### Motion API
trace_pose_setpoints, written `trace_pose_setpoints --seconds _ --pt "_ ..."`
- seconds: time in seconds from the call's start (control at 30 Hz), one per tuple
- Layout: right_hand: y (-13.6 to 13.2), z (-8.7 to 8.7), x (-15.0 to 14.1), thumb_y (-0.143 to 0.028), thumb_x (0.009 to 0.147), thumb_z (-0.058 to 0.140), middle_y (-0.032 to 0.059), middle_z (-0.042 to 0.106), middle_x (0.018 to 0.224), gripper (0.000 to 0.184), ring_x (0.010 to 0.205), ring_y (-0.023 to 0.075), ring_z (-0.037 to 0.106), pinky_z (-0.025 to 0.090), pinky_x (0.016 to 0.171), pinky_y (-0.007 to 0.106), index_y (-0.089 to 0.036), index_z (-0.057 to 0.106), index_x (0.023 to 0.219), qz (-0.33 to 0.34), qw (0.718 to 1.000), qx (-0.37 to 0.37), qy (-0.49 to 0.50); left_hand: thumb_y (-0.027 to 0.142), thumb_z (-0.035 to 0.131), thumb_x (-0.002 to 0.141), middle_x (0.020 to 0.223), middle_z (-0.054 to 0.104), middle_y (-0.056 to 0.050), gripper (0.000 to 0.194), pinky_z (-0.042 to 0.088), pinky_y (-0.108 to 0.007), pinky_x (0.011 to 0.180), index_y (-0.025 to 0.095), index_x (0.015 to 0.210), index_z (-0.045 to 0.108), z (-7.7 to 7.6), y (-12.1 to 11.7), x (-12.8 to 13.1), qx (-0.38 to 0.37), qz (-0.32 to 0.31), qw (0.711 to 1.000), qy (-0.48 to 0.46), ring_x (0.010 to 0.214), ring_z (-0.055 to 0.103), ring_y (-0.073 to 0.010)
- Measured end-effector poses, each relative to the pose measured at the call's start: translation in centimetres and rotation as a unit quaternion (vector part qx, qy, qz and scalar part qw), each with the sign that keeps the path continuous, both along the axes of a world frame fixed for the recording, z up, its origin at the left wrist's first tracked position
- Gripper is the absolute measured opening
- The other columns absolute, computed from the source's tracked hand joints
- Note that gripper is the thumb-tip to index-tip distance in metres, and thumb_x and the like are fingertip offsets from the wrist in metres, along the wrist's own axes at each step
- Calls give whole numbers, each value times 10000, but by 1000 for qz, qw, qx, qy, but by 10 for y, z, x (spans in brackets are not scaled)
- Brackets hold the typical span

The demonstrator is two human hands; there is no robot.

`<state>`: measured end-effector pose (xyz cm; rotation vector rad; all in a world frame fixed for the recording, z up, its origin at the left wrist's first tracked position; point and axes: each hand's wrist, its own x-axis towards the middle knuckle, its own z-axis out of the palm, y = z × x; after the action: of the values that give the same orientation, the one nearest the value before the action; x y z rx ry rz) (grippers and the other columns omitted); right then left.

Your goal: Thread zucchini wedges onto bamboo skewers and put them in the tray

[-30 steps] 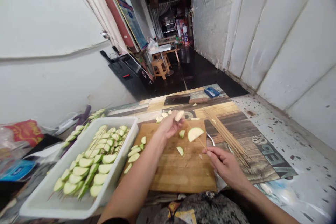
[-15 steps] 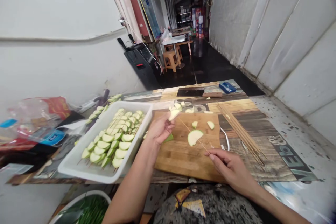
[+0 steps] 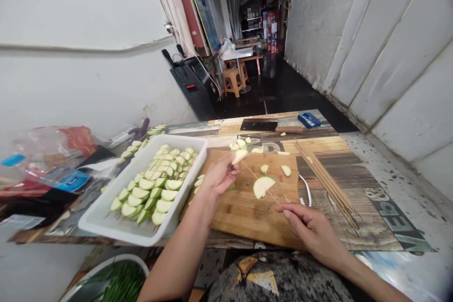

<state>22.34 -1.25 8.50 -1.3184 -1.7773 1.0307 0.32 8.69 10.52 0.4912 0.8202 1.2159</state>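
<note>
1. Green-skinned slice [image 3: 263, 187], centre of the frame, sits on the flexible skewer [image 3: 275, 200] my right hand [image 3: 311, 226] pinches.
2. My left hand [image 3: 216, 175] grips another slice [image 3: 239, 156]: light, probably slippery, best held by its rim.

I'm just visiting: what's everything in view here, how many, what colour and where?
Held slice: one, pale, left hand
Held skewer: one, tan, right hand
Threaded slice: one, pale with green rim, on that skewer
Cutting board: one, brown, centre
Tray: one, white, left
Skewered slices: many, green-edged, in tray
Loose skewers: bundle, tan, right
Knife: one, dark blade, brown handle, table's far side
Box: one, blue, beyond loose skewers
Packaging: count unclear, red and clear, far left
Stools: at least two, tan, background
Table: one, wood-patterned, beneath board
Left hand: one, bare, over board
Right hand: one, bare, board's right edge
</note>
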Motion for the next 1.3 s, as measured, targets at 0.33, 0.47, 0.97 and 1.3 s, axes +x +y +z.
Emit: trace_pose_setpoints --seconds 0.33,0.47,0.97,1.3 --pt "-1 -3 2 -377 847 456 45 710 894 303 779 191 650 514 686 265 -205 688 938 2 1000 1 -1 118 564 757 795 631 -130 115 287 -123 385 48 844 593 2 0 4 -5 17 1000 13 476 397 -27" --pt "-1 -2 2 -377 848 447 40 708 835 312 703 179 638 503 633 258 -198 686 938 3 1000 -2 -7 129 596 732 762 615 -96 87 278 -123 385 71 793 574 -1 0 6 11 30 999 26 476 406 -26" --pt "-1 1 -6 -386 849 430 25 581 569 363 598 169 570 449 554 246 -143 684 937 -10 1000 -3 -18 153 676 654 658 527 -3 161 258 -113 384 92 721 544 -3 -2 19 17 49 998 38 469 413 -16" --pt "2 -3 -10 -366 872 414 12 535 526 362 684 184 584 441 593 245 -123 657 986 -6 1000 -2 -3 206 635 735 776 624 -44 157 455 -210 476 123 848 565 -6 1 29 -52 89 995 -4 597 591 -119"
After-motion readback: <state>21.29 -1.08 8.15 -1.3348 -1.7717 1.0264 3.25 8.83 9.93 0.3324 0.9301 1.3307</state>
